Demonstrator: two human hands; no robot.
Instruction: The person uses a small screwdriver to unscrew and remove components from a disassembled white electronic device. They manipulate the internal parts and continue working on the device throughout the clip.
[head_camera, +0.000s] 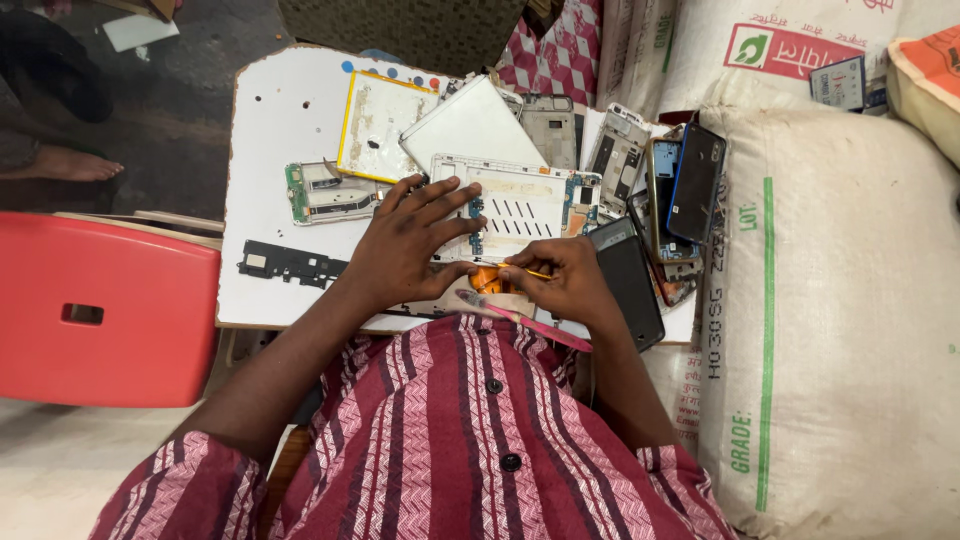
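Red stool (105, 310) at far left. Left hand (405, 245) flat, fingers spread wide, pressing white phone frame (520, 205) on white table (285, 130). Right hand (565, 280) fingers pinched on pink tool (525, 320) at frame's near edge. Black phone (628, 280) just beside. White sack (840, 310) at right.

On the board (275, 130) the opened phone frame (520, 205) lies under the left hand (400, 245) — right hand (565, 280) just right of it. Behind lie 2 panels (385, 125); a stool (100, 310) stands left — sacks (830, 300) right.
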